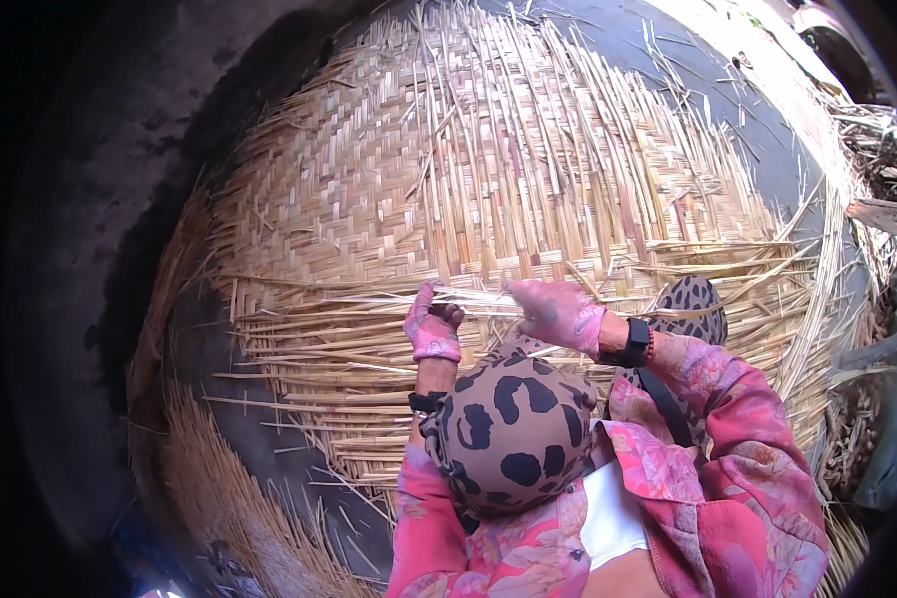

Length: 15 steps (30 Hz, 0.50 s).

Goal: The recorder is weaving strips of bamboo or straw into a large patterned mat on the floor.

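A large herringbone mat point(339, 169) of pale flattened reed strips is spread in front of me, with long loose ends along its near side. My left hand point(435, 324), in a pink patterned glove, is closed on a few thin reed strips point(476, 298) just over the near part of the mat. My right hand point(558, 314), gloved the same way, is closed at the other end of these strips; its fingertips are slightly blurred. My knees point(513, 429), in leopard-print cloth, are bent over the mat and cover part of it.
Long unwoven strips point(558, 189) lie lengthwise over the mat's far half. Tied straw bundles point(164, 319) and a fringed piece of matting point(214, 478) are at the left. Split stalks and a wooden piece point(887, 216) lie at the right edge, on dark ground scattered with bits point(738, 140).
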Each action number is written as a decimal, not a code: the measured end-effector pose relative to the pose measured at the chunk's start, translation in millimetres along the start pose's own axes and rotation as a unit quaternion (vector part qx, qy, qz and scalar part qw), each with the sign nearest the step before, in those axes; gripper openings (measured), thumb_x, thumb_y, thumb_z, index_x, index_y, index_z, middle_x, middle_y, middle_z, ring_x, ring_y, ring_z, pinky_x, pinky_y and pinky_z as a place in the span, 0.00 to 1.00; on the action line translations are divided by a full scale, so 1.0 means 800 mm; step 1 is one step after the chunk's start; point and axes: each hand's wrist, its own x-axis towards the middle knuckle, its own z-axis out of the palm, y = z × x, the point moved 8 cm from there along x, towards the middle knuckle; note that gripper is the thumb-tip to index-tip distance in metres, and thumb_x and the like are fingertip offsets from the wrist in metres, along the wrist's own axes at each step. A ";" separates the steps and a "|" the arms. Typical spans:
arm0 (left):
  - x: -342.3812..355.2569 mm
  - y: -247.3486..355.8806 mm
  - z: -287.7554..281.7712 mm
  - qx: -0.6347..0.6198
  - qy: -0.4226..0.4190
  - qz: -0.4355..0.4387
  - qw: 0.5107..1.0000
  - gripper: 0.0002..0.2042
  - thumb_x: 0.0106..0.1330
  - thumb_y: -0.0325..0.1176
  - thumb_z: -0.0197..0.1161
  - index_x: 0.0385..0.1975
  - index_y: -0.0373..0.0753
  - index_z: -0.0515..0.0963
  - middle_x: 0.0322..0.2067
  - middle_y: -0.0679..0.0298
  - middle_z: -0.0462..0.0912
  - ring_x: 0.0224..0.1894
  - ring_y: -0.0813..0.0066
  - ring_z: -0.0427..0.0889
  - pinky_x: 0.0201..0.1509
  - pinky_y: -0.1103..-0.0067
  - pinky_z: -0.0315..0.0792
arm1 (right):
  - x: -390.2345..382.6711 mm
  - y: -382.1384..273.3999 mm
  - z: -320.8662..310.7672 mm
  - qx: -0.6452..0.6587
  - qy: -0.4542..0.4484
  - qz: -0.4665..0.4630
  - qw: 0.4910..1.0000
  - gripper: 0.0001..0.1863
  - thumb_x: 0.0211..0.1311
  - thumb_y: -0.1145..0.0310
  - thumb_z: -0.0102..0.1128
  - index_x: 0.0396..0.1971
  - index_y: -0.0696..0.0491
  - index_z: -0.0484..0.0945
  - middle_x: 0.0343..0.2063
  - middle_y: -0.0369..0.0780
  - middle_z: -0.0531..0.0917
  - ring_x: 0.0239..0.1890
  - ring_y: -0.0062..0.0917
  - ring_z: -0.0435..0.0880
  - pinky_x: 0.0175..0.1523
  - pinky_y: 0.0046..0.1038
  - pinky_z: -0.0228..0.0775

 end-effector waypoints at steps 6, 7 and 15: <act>0.064 0.058 -0.043 -0.100 0.058 0.019 0.993 0.08 0.60 0.37 0.58 0.29 0.40 0.76 0.20 0.66 0.77 0.18 0.77 0.75 0.18 0.83 0.72 | 0.011 0.071 -0.083 -0.205 0.220 -0.040 0.953 0.05 0.52 0.72 0.52 0.30 0.51 0.73 0.20 0.40 0.75 0.27 0.37 0.77 0.29 0.37 0.69; 0.068 0.074 -0.037 -0.119 0.057 0.021 0.991 0.09 0.61 0.38 0.57 0.28 0.39 0.76 0.19 0.67 0.77 0.18 0.77 0.75 0.18 0.82 0.72 | 0.019 0.078 -0.105 -0.210 0.249 -0.052 0.944 0.04 0.53 0.71 0.52 0.30 0.51 0.74 0.20 0.40 0.75 0.26 0.36 0.77 0.28 0.36 0.68; 0.087 0.057 0.113 0.317 -0.228 0.046 0.919 0.16 0.58 0.36 0.62 0.43 0.36 0.73 0.30 0.60 0.80 0.28 0.73 0.80 0.29 0.82 0.76 | 0.066 0.187 -0.172 -0.081 0.328 -0.067 0.939 0.05 0.55 0.71 0.55 0.32 0.49 0.78 0.18 0.42 0.78 0.20 0.34 0.79 0.23 0.29 0.70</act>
